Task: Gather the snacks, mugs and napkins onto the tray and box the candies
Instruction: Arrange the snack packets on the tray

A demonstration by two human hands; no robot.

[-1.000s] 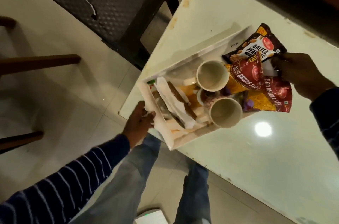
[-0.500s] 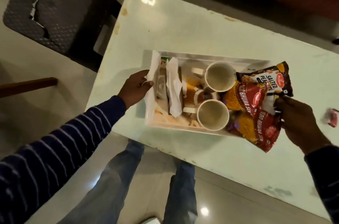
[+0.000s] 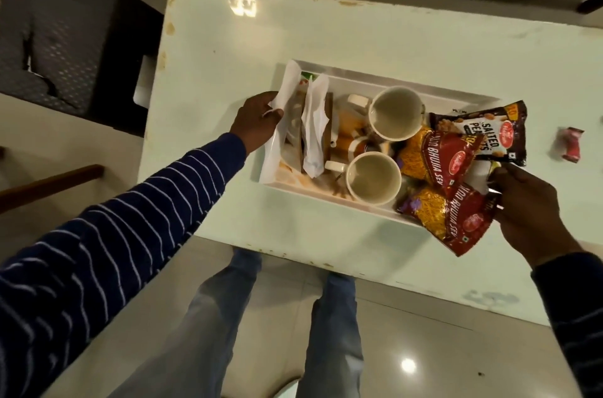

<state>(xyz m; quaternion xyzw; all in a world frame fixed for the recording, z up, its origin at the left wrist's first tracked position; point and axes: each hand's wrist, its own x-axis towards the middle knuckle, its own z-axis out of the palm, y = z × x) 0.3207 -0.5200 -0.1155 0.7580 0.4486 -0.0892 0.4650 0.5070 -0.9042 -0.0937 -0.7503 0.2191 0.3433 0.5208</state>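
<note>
We're looking straight down past our own jeans (image 3: pixel 208 326) to the near edge of the pale green table (image 3: pixel 326 39), and both arms are out over it. Our left hand (image 3: pixel 257 120), in a navy striped sleeve (image 3: pixel 137 211), is closed on the left end of the white tray (image 3: pixel 385 78), thumb pinning a white napkin (image 3: pixel 277 123) that drapes over that rim. Our right hand (image 3: pixel 525 202) is clamped on the tray's right end, its fingers bunched over the snack packets that spill past the rim there.

Nearest us on that right side lies a red Aloo Bhujia Sev packet (image 3: pixel 456 215), hanging over the tray's near right corner, with a second red Aloo Bhujia Sev packet (image 3: pixel 440 153) overlapping it just beyond. Farther still sits the dark Salted Peanuts packet (image 3: pixel 489 133), jutting past the right edge.

Mid-tray we've got two cream mugs, mouths up: the near mug (image 3: pixel 373 177) and the far mug (image 3: pixel 396 113), close together. To their left a second folded napkin (image 3: pixel 315 127) lies across the tray; what sits under it we can't make out.

Out on the table, well right of the tray, one red-wrapped candy (image 3: pixel 571 148) lies alone. Beyond the table's left edge stands a dark patterned chair (image 3: pixel 55 35).
</note>
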